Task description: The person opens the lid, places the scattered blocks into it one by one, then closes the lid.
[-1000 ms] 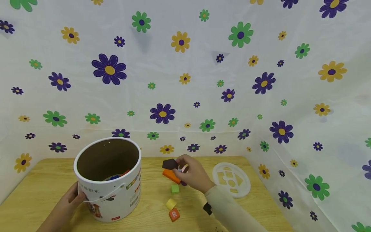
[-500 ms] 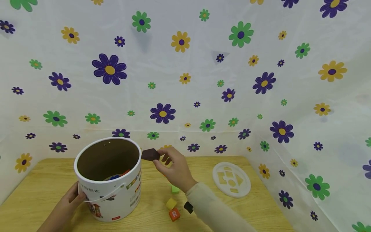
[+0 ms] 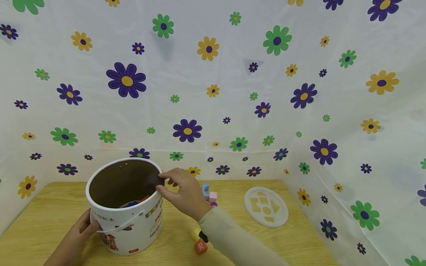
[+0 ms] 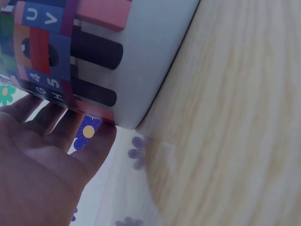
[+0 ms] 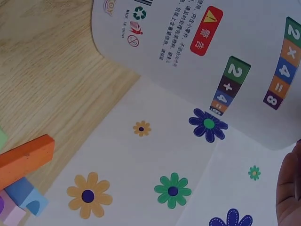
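A white bucket [image 3: 139, 232] with printed pictures and a thin handle stands on the table, mouth tilted toward the head camera. My left hand [image 3: 78, 231] holds its left side; in the left wrist view the fingers [image 4: 96, 146] reach along the printed wall. My right hand [image 3: 186, 190] pinches a dark brown block [image 3: 157, 180] at the inside of the right rim, partly hidden by the fingertips. Blue and red blocks [image 3: 145, 198] lie inside the bucket. The right wrist view catches only an edge of the right hand [image 5: 288, 186].
Right of the bucket lie a red R block [image 3: 200, 246], a yellow block [image 3: 195, 232], a pink block [image 3: 213, 197], a blue block [image 3: 205, 192] and an orange block [image 5: 26, 155]. A white cut-out disc [image 3: 283, 212] lies farther right. Flowered cloth [image 3: 233, 81] walls the table.
My right hand has carried the brown block left, from above the orange block to the bucket's rim. The left hand and bucket stay in place.
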`<state>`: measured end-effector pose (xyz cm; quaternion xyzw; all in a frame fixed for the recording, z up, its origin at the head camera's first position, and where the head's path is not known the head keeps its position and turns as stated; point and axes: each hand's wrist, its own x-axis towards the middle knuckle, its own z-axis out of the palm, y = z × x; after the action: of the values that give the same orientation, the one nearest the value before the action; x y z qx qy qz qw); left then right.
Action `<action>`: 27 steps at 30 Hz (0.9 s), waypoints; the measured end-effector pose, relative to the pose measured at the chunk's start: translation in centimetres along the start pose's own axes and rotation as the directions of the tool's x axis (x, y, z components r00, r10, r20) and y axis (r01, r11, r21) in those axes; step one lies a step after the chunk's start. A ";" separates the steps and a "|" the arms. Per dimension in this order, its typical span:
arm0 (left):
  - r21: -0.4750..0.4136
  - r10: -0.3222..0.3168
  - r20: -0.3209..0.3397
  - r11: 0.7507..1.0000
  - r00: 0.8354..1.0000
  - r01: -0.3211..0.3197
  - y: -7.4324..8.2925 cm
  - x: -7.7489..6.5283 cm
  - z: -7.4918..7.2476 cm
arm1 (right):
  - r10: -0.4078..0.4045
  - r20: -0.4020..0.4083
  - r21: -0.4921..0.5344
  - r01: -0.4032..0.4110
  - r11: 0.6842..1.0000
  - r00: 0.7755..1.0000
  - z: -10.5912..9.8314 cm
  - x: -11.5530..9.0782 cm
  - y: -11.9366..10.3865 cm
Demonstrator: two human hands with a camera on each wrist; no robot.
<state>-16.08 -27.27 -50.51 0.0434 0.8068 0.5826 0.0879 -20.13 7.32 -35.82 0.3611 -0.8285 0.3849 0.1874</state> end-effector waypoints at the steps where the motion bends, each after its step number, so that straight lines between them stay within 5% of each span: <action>1: -0.004 0.004 0.000 1.000 1.000 -0.004 -0.1 0.0 0.0 | 0.000 0.004 -0.001 0.000 1.000 1.000 0.1 0.0 -0.1; 11: 0.015 -0.016 0.006 1.000 1.000 0.016 0.1 0.0 -0.1 | -0.012 0.050 0.073 0.008 0.997 0.999 0.0 -0.2 -0.6; 19: -0.004 -0.018 0.010 1.000 1.000 0.018 0.5 -0.1 0.0 | -0.112 -0.013 0.157 0.112 0.981 0.994 -1.2 -3.1 1.6; 27: 0.016 0.008 -0.005 1.000 1.000 -0.008 0.5 -0.3 0.2 | 0.096 0.023 0.118 -0.098 0.988 0.995 -4.0 -7.8 6.8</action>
<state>-15.74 -27.02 -50.08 0.0461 0.8114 0.5767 0.0831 -19.83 16.96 -41.27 0.3343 -0.8221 0.4391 0.1396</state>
